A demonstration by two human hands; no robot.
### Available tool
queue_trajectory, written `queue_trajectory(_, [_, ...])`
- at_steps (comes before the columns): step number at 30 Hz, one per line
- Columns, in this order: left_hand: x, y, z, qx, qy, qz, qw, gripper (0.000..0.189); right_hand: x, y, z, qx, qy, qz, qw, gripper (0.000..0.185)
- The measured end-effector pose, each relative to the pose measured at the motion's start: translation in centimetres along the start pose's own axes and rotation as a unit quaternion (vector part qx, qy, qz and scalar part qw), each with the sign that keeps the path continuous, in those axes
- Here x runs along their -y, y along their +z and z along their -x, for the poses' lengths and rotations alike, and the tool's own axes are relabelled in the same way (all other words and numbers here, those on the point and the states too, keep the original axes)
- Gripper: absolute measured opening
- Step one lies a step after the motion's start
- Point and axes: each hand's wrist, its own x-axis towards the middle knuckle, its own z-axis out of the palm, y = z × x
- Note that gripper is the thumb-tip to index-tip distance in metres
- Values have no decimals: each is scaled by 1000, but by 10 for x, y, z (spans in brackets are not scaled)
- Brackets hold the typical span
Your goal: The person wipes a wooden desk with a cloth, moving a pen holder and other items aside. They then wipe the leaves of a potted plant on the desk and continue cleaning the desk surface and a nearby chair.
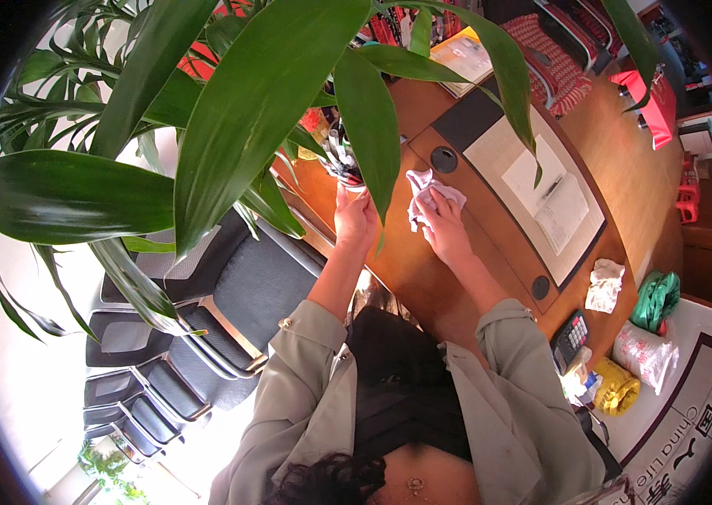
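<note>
My right hand (444, 221) presses a crumpled pale pink cloth (420, 196) onto the brown wooden desk (394, 252). To its left, my left hand (356, 218) has its fingers raised at the base of a holder full of pens (342, 158), seemingly gripping it; broad green leaves (365, 120) partly cover the holder. Just beyond the cloth is a round black grommet cap (443, 160) in the desk. An open notebook (548, 196) with a pen (552, 187) across it rests on a beige and black desk mat (495, 148) at the right.
Large plant leaves (255, 113) hang over the upper left. Black office chairs (261, 278) line the left. A crumpled white cloth (605, 285) and a calculator (569, 341) lie at the desk's right end, near several bags (646, 353). Papers (462, 60) are stacked at the far edge.
</note>
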Motion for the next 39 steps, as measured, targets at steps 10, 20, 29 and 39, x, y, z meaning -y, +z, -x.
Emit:
queue_trajectory(10, [9, -21, 23, -34, -46, -4, 998, 81, -6, -6, -14, -3, -28, 6, 1000, 59])
queue_trajectory(20, [16, -102, 124, -43, -132, -158, 978, 54, -36, 10, -93, -130, -24, 76, 988, 49])
queue_trajectory(29, [-4, -133, 136, -106, -63, -217, 968, 45, 83, 57, 3, 0, -217, -102, 971, 26])
queue_trajectory(39, [-19, -160, 165, -146, -25, -153, 977, 36, 149, 140, -138, -26, -136, -293, 946, 25])
